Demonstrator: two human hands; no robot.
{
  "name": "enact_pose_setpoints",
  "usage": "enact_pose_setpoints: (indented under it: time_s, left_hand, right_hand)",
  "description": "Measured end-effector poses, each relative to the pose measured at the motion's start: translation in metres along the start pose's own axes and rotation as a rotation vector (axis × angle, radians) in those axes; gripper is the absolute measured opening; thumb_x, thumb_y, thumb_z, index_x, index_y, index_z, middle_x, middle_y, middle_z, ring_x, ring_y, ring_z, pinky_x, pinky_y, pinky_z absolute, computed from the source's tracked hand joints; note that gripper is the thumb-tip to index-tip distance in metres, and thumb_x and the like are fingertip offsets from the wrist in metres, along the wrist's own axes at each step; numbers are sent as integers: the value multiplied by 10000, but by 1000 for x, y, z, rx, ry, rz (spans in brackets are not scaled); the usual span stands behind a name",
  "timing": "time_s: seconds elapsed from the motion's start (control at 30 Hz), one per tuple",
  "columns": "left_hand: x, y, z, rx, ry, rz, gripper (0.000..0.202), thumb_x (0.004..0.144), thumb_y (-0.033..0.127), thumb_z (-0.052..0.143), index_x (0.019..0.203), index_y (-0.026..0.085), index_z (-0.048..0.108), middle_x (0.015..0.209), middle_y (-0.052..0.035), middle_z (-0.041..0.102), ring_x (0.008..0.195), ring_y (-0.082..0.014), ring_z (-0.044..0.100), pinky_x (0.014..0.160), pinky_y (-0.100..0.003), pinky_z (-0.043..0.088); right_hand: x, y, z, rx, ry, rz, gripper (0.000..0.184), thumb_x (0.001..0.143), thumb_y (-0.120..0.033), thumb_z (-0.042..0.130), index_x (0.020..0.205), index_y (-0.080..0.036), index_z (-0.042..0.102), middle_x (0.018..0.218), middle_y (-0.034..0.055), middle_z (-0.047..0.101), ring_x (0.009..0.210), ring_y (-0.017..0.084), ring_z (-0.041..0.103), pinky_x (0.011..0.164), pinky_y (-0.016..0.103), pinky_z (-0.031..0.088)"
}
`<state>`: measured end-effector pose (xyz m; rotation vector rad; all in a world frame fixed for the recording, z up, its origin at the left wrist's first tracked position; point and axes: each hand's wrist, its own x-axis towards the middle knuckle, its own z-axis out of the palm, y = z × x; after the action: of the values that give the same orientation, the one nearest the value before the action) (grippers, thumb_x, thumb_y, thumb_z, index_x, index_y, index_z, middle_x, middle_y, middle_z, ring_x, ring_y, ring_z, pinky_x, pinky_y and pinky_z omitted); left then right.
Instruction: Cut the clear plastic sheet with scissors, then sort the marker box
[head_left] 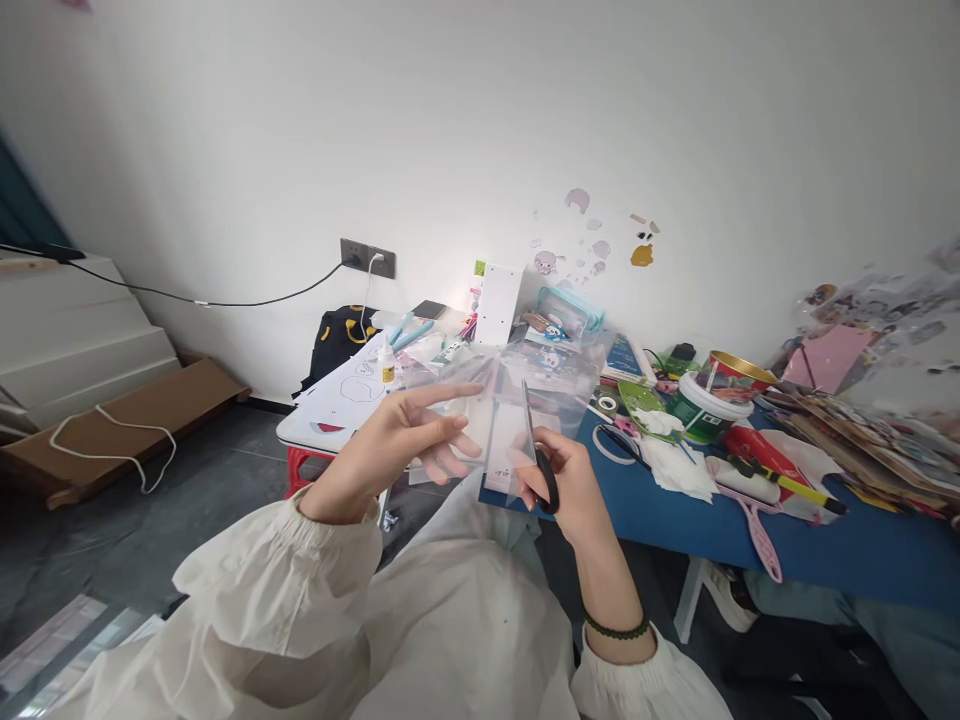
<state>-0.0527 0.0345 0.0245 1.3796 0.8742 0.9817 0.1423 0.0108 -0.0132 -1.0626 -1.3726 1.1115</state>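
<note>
My right hand is closed around the black handle of a pair of scissors, whose narrow blades point upward and away from me. My left hand is held out to the left of the scissors, fingers stretched and apart, thumb separate from the index finger. Clear plastic film spreads behind and around both hands. Whether the left fingers touch it cannot be made out. Under the scissors, a pale card or sheet with small print lies at the blue table's edge.
A white-topped table on the left bears drawings and a small glue bottle. To the right stand a tub, a tape roll, a pink-handled lint roller and piled cardboard pieces. A clear pouch stands by the wall.
</note>
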Motion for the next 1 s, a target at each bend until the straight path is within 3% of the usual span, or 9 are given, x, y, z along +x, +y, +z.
enact_pose_setpoints:
  time_s: [0.3,0.7,1.0]
  left_hand:
    - [-1,3,3,-9,-20,-3,458,816,311,650,1259,220,575,689,-43,740,495,-113,646,386,-135,438]
    - [7,3,6,-13,-21,-38,483,797,299,666,1261,198,579,673,-51,732,487,-119,636,411,-154,473]
    - [14,0,7,-14,-69,-74,471,810,266,643,1267,192,560,637,-16,721,451,-100,621,384,-144,447]
  right_hand:
    - [4,-3,-2,30,-4,-4,231,706,-374,698,728,-171,588,439,-67,467,360,80,430,403,226,352]
    - [7,-3,-4,21,48,-55,315,730,-426,675,598,-187,519,383,-74,408,317,67,354,366,230,281]
    - [13,-3,-10,65,28,-10,247,717,-384,698,684,-175,570,443,-73,426,364,72,399,394,225,305]
